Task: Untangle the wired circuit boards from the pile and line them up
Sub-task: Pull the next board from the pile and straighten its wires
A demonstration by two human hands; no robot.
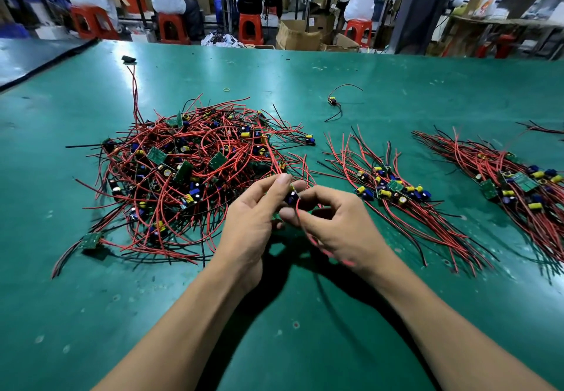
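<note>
Standing by the green-matted desk [305,345], I judge the job to be perhaps a third done. Two sorted groups lie to the person's right. The nearer row of small green circuit boards with red and black wires [393,191] has its leads combed roughly the same way. The farther row of the same boards [518,183] is laid out alike, well apart from the first. At the very right edge more wires show, but I cannot tell what they belong to.

What is left is the larger share. The big tangled pile of red and black wires and green boards [189,177] sits left of centre, its leads knotted through one another and boards poking out at all angles. One stray wired board [332,101] lies alone farther back.

The piece in hand is a small board with dark blue components [292,197], held just above the desk at the pile's near right edge. The left hand [253,220] pinches it, its fingers [282,178] clamped on the board. The right hand [335,226] has its fingers [308,197] curled around the board's red wire [298,212], which trails down under the palm. This board looks nearly free of the heap and not yet placed in a row.
</note>
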